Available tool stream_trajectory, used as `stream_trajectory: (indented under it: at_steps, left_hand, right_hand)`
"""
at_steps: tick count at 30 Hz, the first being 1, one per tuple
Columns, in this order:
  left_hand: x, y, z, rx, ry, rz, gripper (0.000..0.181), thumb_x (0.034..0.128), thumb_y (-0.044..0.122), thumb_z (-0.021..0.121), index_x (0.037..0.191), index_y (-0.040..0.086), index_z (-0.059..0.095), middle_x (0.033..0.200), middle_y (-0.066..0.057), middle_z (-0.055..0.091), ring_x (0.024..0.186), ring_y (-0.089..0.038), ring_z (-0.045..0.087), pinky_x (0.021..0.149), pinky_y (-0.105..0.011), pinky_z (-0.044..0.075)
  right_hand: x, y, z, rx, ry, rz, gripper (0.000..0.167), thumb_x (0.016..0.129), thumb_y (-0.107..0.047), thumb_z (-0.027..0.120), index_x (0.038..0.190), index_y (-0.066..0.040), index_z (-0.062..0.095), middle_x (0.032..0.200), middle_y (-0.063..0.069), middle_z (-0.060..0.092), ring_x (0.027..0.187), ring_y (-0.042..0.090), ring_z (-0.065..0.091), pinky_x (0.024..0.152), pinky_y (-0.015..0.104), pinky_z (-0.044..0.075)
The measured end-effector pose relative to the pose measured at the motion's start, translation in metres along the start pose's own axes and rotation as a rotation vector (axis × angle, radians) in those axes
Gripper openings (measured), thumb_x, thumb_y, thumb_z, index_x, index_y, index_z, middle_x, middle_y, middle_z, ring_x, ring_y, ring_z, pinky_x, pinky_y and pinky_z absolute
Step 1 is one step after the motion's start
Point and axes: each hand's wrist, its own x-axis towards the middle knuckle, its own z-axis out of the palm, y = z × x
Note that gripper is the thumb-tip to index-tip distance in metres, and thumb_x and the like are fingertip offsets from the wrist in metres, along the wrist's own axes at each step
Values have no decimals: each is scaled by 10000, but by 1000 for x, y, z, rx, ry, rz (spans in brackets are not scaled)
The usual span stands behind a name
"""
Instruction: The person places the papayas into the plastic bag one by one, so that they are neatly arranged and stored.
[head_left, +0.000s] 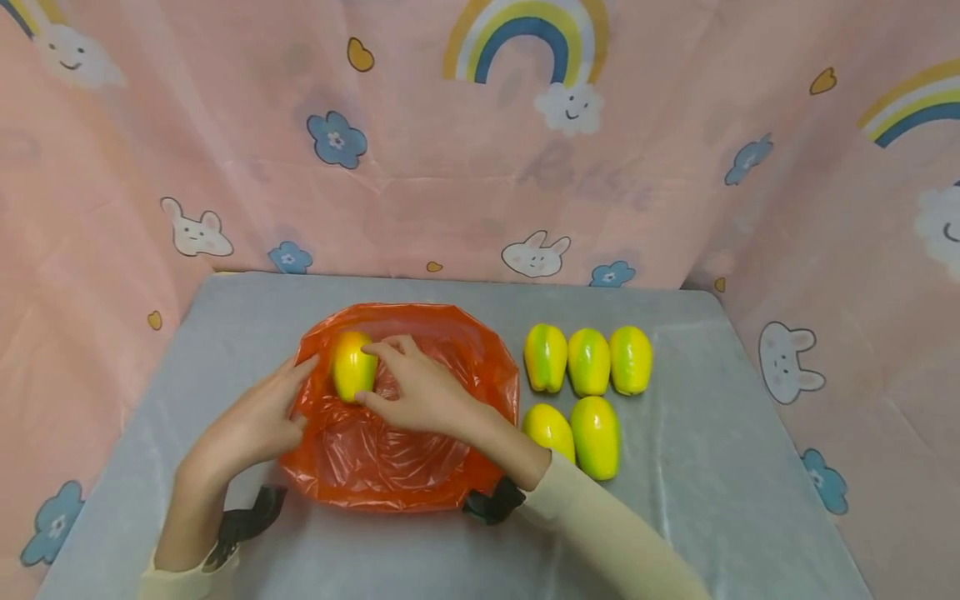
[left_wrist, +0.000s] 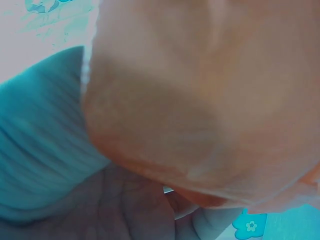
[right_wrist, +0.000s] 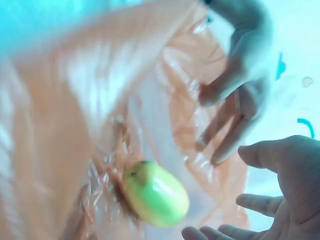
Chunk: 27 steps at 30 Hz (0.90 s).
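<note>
A thin red plastic bag (head_left: 420, 493) lies spread with its mouth up on the grey table. My left hand (head_left: 258, 425) grips its left rim, the bag's film between thumb and fingers; the left wrist view shows the film (left_wrist: 200, 115) across much of the palm (left_wrist: 125, 205). Inside the bag sits a glossy yellow-green mango (head_left: 351, 367). Over the bag's mouth, my right hand (head_left: 423, 392) has thumb and fingers spread beside this fruit. In the right wrist view the mango (right_wrist: 157, 195) lies apart from the extended fingers of the right hand (right_wrist: 280, 195).
Right of the bag stand several more mangoes in two rows, the back row's middle one (head_left: 588, 362) and a front one (head_left: 596, 437) among them. The grey table (head_left: 720, 500) ends at a pink printed curtain (head_left: 420, 208). Dark straps (head_left: 491, 504) sit at both wrists.
</note>
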Motion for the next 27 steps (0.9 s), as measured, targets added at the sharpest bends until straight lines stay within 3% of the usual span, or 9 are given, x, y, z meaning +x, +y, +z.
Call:
stream_trajectory:
  at_steps: [4,11,17,22,27]
  left_hand:
    - [-1,-1,0,1,6,4,813,836,-98,639,1596,-97,349,1668,-346,327,1458,-559,428,1091,-708,471]
    - [-1,-1,0,-5,1,6,827,833,-101,631,1609,-69,349,1676,-324,331,1455,-540,440,1094,-703,480]
    - [-1,-2,2,-22,0,16,855,816,-122,640,1618,-43,354,1686,-298,333,1442,-518,459,1060,-673,524]
    - [-1,-3,1,-21,4,26,870,802,-140,631,1620,-39,352,1689,-296,329,1438,-506,464,1064,-669,525]
    - [-1,-3,0,-38,-5,27,871,813,-129,652,1625,-25,352,1684,-288,343,1400,-486,496,1059,-659,534]
  right_hand:
    - [-11,1,-4,90,-17,-36,644,1008,-430,685,1571,-186,491,1602,63,476,1373,260,589,1131,462,552]
    - [-35,11,-8,200,22,-47,598,1007,-427,682,1543,-229,508,1578,28,487,1427,235,525,1166,484,519]
    - [-60,20,-15,297,92,-31,549,1011,-413,687,1512,-261,525,1574,-13,485,1366,213,569,1078,449,583]
    - [-77,30,-21,339,166,-16,521,1016,-375,689,1507,-284,542,1610,-37,448,1385,225,561,1085,508,573]
    - [-97,45,-29,378,244,-7,507,1016,-326,697,1498,-267,550,1626,-10,430,1306,226,631,1016,399,623]
